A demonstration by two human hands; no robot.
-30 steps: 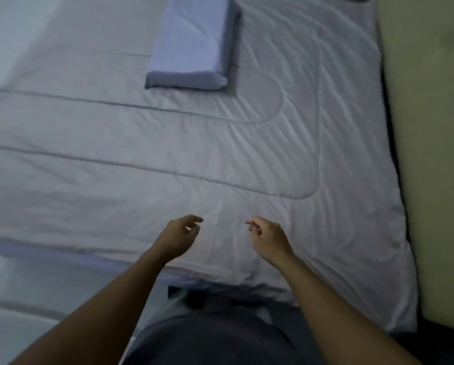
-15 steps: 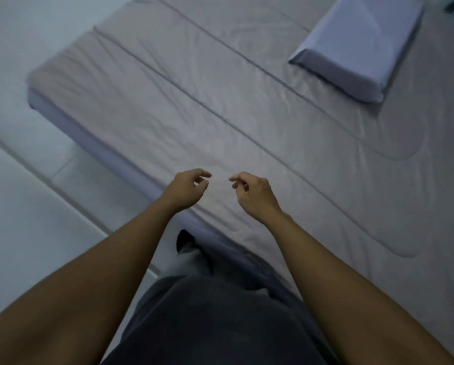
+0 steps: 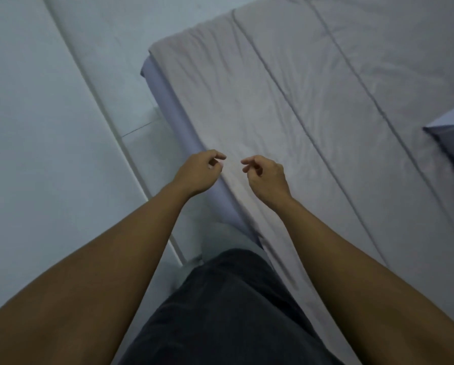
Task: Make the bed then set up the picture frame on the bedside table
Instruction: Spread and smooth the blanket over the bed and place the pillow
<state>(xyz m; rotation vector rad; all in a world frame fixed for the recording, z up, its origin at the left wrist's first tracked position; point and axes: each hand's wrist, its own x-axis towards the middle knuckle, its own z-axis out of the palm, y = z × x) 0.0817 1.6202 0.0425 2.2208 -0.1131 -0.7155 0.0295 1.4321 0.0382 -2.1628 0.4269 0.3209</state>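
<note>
The left hand [image 3: 198,173] and right hand [image 3: 266,177] hovered at the near edge of the bed [image 3: 165,101], each grip released, fingers loosely curled, empty. The quilt [image 3: 273,101] lay spread but creased; smoothing flat-palmed toward the corner would suit. No frame was in sight.
</note>
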